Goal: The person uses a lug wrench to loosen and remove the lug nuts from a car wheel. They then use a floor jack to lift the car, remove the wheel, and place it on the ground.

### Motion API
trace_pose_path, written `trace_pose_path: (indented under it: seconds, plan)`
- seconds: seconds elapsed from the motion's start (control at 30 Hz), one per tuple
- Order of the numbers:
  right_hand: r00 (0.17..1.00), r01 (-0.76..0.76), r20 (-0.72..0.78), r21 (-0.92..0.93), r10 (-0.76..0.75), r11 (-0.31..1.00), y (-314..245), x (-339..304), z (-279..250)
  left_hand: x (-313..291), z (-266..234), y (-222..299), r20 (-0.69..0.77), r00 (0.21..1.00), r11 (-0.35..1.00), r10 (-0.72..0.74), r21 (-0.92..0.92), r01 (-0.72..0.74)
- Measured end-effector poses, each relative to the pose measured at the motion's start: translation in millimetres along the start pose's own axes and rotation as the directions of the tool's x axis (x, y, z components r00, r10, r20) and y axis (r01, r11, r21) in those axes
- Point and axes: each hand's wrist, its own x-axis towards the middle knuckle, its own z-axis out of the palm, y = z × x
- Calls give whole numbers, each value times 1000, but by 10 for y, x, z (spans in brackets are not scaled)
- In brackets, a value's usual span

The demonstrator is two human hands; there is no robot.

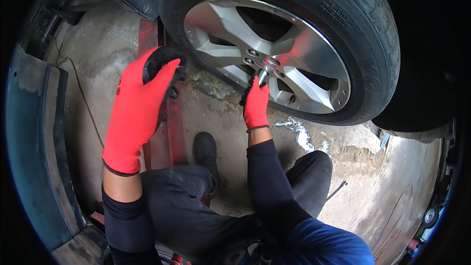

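My right hand [256,104], in a red glove with black fingertips, is closed around a short silver socket [262,75]. The socket's far end meets the hub of a silver alloy wheel [314,51], beside the lug holes. My left hand [142,100], gloved the same way, is raised left of the wheel, apart from it. Its fingers are curled in; a small dark ring-like piece shows at the fingertips, too unclear to name. The black tyre [378,64] surrounds the rim, and the wheel hangs tilted in front of me.
A red metal beam [167,140] runs along the concrete floor [221,118] left of the wheel. A thin cable [81,86] trails further left, near a blue-green panel [29,132]. My dark shoe [205,152] rests beside the beam. A thin metal rod [337,191] lies by my right knee.
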Motion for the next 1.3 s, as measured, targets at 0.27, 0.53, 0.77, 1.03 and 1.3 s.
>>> trace_pose_path:
  seconds: [0.27,0.53,0.77,1.03,1.3]
  plan:
    - [989,-45,148,93,31,995,-283,73,-270,-104,977,-671,107,940,591,323,754,-288]
    - [989,-8,143,-168,33,986,-399,150,-275,178,2452,-2092,-158,961,800,-226,-593,91]
    - [916,-224,371,152,155,963,-379,73,-515,89,2417,-1790,324,821,206,-471,-864,460]
    - [847,-498,379,314,374,808,-491,-26,-313,46,2381,-1890,260,811,220,-523,-879,423]
    - [939,-295,226,137,260,946,-412,99,-330,42,2524,-1900,101,839,276,-535,-918,286]
